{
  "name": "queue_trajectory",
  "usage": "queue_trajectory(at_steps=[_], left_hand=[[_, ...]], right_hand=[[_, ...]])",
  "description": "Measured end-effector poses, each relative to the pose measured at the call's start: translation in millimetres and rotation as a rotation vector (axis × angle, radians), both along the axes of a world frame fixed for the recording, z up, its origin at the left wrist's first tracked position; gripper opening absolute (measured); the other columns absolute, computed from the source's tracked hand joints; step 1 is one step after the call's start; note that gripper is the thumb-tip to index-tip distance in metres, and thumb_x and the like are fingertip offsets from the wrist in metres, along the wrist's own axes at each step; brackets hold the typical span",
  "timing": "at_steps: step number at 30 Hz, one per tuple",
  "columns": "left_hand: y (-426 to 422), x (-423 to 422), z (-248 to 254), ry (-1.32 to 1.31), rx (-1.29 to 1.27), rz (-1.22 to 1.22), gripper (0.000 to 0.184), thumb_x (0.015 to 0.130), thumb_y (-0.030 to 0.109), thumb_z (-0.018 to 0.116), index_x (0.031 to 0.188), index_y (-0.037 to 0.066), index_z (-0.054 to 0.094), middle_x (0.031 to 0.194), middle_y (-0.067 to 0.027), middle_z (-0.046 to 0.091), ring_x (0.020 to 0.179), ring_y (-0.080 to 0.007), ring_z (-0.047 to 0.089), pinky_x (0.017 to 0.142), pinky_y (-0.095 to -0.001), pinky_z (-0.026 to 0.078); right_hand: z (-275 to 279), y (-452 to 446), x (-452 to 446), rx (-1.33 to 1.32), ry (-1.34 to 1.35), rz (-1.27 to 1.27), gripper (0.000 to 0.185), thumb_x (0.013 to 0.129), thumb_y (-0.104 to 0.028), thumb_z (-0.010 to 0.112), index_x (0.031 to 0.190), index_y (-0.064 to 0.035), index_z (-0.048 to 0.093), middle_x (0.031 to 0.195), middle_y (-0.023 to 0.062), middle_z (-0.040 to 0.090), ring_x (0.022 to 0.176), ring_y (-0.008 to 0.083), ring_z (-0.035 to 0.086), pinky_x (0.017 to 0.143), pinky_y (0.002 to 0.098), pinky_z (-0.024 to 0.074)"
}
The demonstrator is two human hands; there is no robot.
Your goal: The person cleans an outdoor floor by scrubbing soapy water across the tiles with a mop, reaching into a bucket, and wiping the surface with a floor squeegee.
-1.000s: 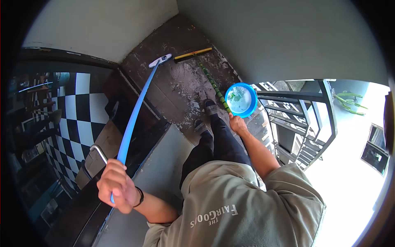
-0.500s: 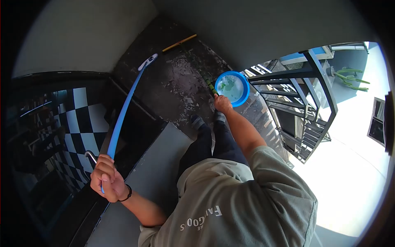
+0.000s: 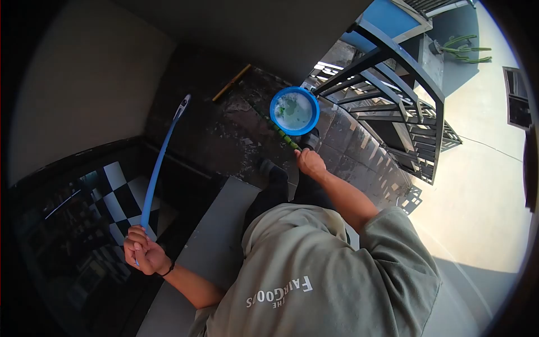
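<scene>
My left hand (image 3: pixel 145 251) is closed around the end of a long blue mop handle (image 3: pixel 155 174). The narrow pale mop head (image 3: pixel 182 104) is at the far end, near the wall; I cannot tell if it touches the floor. My right hand (image 3: pixel 310 162) grips a green-and-black banded handle (image 3: pixel 281 133), which runs to a yellow crossbar like a floor squeegee's (image 3: pixel 232 83). Close to this handle stands a blue basin (image 3: pixel 316 112) of foamy water with something green in it. My feet are beside the basin, on the dark, wet-looking floor (image 3: pixel 219 135).
Grey walls (image 3: pixel 241 28) enclose the far corner. To the right, an open black metal gate (image 3: pixel 415 84) stands by a sunlit yard. A dark glossy surface on the left reflects a checkered pattern (image 3: pixel 118 196). A grey ledge (image 3: pixel 224 224) runs beside my legs.
The view has turned, so the basin and gate sit farther left. The mop head looks narrower, as if the handle twisted. One foot is now nearer the basin. Both hands keep their grips.
</scene>
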State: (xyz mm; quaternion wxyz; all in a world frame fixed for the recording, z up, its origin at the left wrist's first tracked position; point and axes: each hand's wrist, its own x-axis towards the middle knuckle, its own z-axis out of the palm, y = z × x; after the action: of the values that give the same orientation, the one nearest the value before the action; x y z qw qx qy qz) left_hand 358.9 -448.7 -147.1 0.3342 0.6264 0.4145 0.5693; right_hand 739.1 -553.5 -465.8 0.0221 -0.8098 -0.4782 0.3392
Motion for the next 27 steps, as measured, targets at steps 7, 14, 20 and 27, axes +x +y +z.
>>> queue_trajectory(at_steps=[7, 14, 20, 27], left_hand=[[-0.5, 27.9, 0.6, -0.1, -0.073, 0.01, 0.024, 0.086, 0.014, 0.04, 0.063, 0.007, 0.037, 0.06, -0.0059, 0.036, 0.068, -0.0198, 0.041, 0.083, -0.0399, 0.038], [-31.6, 41.1, -18.3, -0.264, -0.155, 0.485, 0.035, 0.094, 0.02, 0.039, 0.064, 0.004, 0.044, 0.065, -0.0079, 0.043, 0.079, -0.028, 0.055, 0.097, -0.0482, 0.039], [-26.3, 90.5, -9.5, -0.19, -0.269, 0.709, 0.038, 0.095, 0.021, 0.043, 0.062, 0.002, 0.048, 0.076, -0.0162, 0.058, 0.103, -0.0392, 0.058, 0.101, -0.0474, 0.039], [-23.9, 115.7, -11.9, -0.263, -0.404, 0.614, 0.039, 0.094, 0.019, 0.044, 0.059, 0.003, 0.049, 0.075, -0.0163, 0.061, 0.111, -0.0383, 0.055, 0.101, -0.0446, 0.038]], right_hand=[[-66.8, 50.9, 33.9, 0.003, 0.113, -0.027, 0.052, 0.097, -0.042, 0.036, 0.09, 0.0065, 0.054, 0.077, 0.0225, 0.065, 0.074, 0.0369, 0.067, 0.064, 0.044, 0.0547], [-38.1, 1.3, 152.6, -0.196, 0.234, -0.163, 0.048, 0.096, -0.043, 0.039, 0.091, 0.0027, 0.054, 0.08, 0.0215, 0.066, 0.077, 0.0374, 0.067, 0.066, 0.044, 0.0549], [-2.6, -42.0, 230.3, -0.265, 0.243, -0.17, 0.044, 0.095, -0.042, 0.041, 0.087, -0.0005, 0.053, 0.071, 0.0192, 0.065, 0.07, 0.036, 0.067, 0.06, 0.044, 0.0545], [4.7, -11.4, 265.9, -0.167, 0.286, -0.129, 0.037, 0.095, -0.037, 0.044, 0.093, -0.0023, 0.055, 0.071, 0.0181, 0.065, 0.07, 0.0338, 0.067, 0.06, 0.0424, 0.0544]])
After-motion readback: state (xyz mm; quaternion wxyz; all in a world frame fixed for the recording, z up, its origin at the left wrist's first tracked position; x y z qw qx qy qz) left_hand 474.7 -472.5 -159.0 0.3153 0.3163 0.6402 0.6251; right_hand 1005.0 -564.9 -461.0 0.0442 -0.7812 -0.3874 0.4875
